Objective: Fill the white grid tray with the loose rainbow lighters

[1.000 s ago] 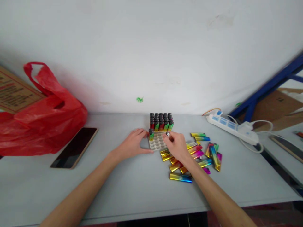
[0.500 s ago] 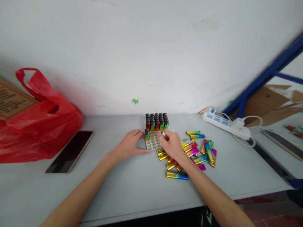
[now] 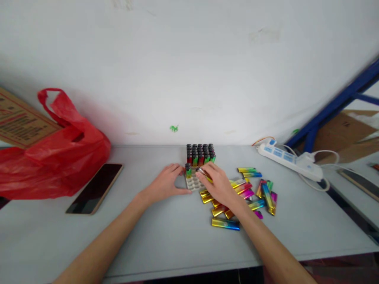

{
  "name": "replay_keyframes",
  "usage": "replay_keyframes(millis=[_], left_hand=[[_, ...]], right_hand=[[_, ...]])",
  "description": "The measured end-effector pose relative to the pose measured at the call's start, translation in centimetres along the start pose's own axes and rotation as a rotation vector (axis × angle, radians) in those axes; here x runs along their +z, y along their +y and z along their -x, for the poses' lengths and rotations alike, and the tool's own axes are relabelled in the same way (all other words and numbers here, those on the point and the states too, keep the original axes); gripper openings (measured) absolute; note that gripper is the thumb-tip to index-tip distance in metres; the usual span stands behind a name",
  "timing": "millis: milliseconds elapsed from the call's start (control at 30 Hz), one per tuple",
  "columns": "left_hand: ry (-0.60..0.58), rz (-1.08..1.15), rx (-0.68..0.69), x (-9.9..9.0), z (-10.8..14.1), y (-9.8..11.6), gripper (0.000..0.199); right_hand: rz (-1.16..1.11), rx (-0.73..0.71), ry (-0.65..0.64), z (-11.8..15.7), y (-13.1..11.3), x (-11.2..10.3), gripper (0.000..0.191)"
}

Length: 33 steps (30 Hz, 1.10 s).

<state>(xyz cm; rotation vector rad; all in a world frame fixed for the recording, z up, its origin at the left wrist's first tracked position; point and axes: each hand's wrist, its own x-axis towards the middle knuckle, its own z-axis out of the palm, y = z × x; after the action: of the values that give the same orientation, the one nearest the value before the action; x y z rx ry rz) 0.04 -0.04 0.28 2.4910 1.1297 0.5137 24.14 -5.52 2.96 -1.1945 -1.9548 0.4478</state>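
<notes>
A pale tray (image 3: pixel 194 183) with rows of round hollows lies on the table. One green lighter (image 3: pixel 188 171) with a black top stands upright in its back left corner. My left hand (image 3: pixel 167 182) is at the tray's left side, thumb at the front corner and fingers by the green lighter, steadying the tray. Pinched in my right hand (image 3: pixel 219 182) over the tray's right part is a tilted lighter (image 3: pixel 207 177), its metal top toward the left. Behind the tray, red and green lighters (image 3: pixel 200 157) stand upright in a tight block.
Loose shiny lighters (image 3: pixel 225 224) lie piled beneath and right of my right forearm. A white power strip (image 3: pixel 288 161) with cables sits at the back right. On the left are a phone (image 3: pixel 94 189), a red plastic bag (image 3: pixel 68 157) and a cardboard box (image 3: pixel 23 122).
The lighter in my right hand has tipped flatter, and more of its body shows. My left hand stays at the tray. The whole view has shifted slightly.
</notes>
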Motion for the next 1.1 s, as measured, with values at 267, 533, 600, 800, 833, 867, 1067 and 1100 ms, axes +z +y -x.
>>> replay_keyframes(millis=[267, 533, 600, 800, 833, 867, 1067, 1100], left_hand=[[-0.005, 0.016, 0.011, -0.1, 0.1, 0.2, 0.064], [-0.011, 0.01, 0.013, -0.1, 0.1, 0.3, 0.064], [-0.011, 0.005, 0.014, -0.2, 0.1, 0.3, 0.063], [-0.02, -0.008, 0.0, -0.1, 0.0, 0.1, 0.059], [-0.018, -0.007, 0.001, -0.1, -0.1, 0.0, 0.059], [-0.015, -0.005, 0.004, 0.0, -0.1, -0.1, 0.058], [-0.007, -0.011, 0.0, 0.0, -0.2, -0.3, 0.06], [-0.005, -0.013, -0.004, 0.0, -0.2, -0.3, 0.06]], right_hand=[[-0.001, 0.079, -0.063, 0.1, 0.1, 0.2, 0.038], [0.164, -0.017, -0.217, -0.2, 0.9, 1.3, 0.021], [0.231, -0.062, -0.241, -0.3, 0.6, 1.3, 0.019], [0.409, -0.085, -0.307, -0.5, -0.6, 1.7, 0.028], [0.463, -0.041, -0.297, -0.5, -0.8, 1.9, 0.033], [0.512, 0.007, -0.287, -0.6, -1.0, 2.0, 0.037], [0.474, 0.083, -0.309, -0.5, -1.0, 0.9, 0.046], [0.447, 0.088, -0.283, -0.5, -0.5, 0.2, 0.045]])
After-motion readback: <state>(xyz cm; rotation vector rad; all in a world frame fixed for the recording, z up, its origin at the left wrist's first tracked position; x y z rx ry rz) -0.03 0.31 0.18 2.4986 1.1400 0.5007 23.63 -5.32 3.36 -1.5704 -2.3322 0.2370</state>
